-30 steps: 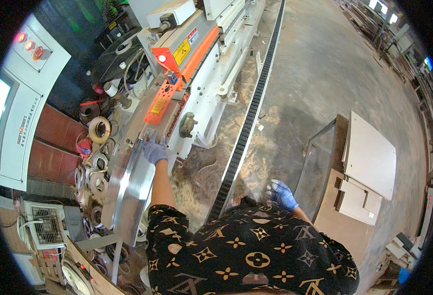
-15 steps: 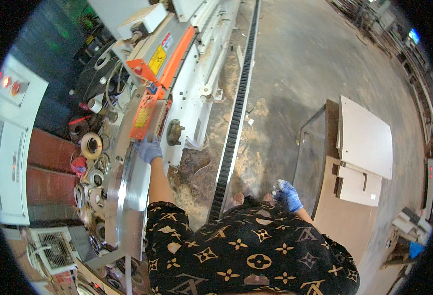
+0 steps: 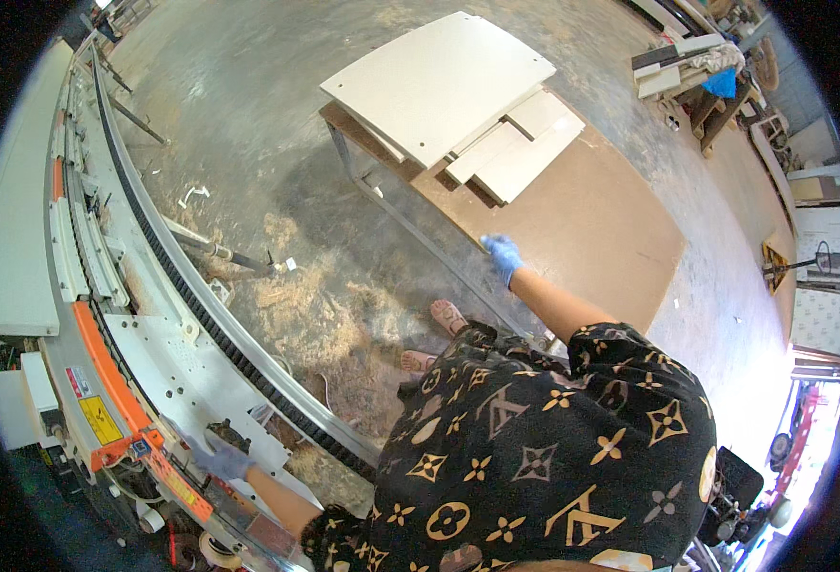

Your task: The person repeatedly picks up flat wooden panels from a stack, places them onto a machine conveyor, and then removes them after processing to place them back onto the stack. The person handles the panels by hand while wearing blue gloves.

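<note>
Since the earlier frame, view swung right: machine now at left edge, brown worktable central. I logged right hand (image 3: pixel 504 255), blue-gloved, extended forward, fingers loosely curled, resting on near edge of brown board tabletop (image 3: pixel 591 229); grasp undetermined, nothing visibly held. Left hand (image 3: pixel 222 461), grey-gloved, lay flat and open against white machine body (image 3: pixel 167 357) beside orange guard (image 3: pixel 105 367), holding nothing. White panels (image 3: pixel 439 81) stacked at table's far end, well apart from right hand. Black chain track (image 3: pixel 201 305) ran along machine. Sawdust (image 3: pixel 315 305) covered concrete floor.

Single head-worn fisheye, steeply downward over floor (image 3: pixel 344 191)
</note>
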Demonstrator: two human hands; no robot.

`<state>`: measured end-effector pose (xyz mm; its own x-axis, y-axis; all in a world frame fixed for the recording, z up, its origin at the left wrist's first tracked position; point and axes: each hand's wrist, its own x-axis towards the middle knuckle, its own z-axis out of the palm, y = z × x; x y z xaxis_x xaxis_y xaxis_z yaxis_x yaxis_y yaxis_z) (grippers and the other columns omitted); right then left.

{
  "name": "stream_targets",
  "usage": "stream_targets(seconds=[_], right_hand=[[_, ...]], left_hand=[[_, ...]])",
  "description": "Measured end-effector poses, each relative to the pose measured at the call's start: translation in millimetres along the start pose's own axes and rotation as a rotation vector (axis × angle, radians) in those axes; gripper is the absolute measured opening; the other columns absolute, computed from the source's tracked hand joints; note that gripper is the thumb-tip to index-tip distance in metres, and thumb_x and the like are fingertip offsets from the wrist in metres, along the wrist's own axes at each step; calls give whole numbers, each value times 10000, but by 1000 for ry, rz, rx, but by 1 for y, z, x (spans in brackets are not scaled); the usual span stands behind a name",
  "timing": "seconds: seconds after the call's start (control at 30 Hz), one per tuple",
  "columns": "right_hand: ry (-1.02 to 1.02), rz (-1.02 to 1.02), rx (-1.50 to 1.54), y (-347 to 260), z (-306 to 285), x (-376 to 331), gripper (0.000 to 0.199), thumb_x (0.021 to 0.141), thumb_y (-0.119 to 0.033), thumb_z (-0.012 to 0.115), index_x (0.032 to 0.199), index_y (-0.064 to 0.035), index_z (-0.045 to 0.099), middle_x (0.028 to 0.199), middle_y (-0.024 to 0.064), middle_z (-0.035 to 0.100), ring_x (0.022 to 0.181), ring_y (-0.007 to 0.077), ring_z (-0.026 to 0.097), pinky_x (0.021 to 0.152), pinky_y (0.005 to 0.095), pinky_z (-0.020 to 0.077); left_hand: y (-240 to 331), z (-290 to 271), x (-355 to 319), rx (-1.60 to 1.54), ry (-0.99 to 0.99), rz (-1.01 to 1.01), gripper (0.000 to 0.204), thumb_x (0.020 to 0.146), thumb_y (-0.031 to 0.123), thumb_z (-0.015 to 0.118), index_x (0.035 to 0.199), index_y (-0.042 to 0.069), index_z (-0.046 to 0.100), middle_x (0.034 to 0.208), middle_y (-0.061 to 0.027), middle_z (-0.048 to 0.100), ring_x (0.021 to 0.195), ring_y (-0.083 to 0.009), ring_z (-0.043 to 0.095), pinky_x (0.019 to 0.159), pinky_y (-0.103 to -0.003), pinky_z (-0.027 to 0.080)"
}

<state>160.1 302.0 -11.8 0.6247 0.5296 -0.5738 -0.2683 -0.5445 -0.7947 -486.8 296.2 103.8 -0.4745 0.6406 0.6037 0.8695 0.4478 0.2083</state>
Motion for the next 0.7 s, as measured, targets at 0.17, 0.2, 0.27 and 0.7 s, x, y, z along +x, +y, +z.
stream_targets(seconds=[0.17,0.2,0.27,0.7], right_hand=[[180,280,379,-18,-4,113,349,809,-371,654,1012,-103,559,798,65,543,659,221,518,553,384,415],[227,342,434,-23,-3,127,331,821,-394,635,992,-123,551,798,51,527,668,223,508,535,374,399],[176,351,598,-35,0,151,272,833,-388,619,959,-160,545,781,30,541,760,225,518,594,426,438],[-174,188,714,-10,-65,-4,298,902,-211,523,1178,-121,456,969,37,540,737,152,498,728,376,499]], left_hand=[[44,-32,-89,-694,-202,-166,455,885,278,568,1249,26,464,1280,-178,449,1158,-264,469,928,-384,430],[54,-41,-99,-749,-266,-281,470,878,241,585,1268,22,441,1281,-173,450,1163,-272,464,968,-397,394],[75,-57,-115,-737,-342,-311,494,867,276,597,1262,19,444,1296,-160,436,1168,-269,458,975,-403,382],[210,-56,-141,-743,-586,12,394,853,201,576,1172,-25,529,1245,-178,493,1160,-300,470,992,-407,350]])
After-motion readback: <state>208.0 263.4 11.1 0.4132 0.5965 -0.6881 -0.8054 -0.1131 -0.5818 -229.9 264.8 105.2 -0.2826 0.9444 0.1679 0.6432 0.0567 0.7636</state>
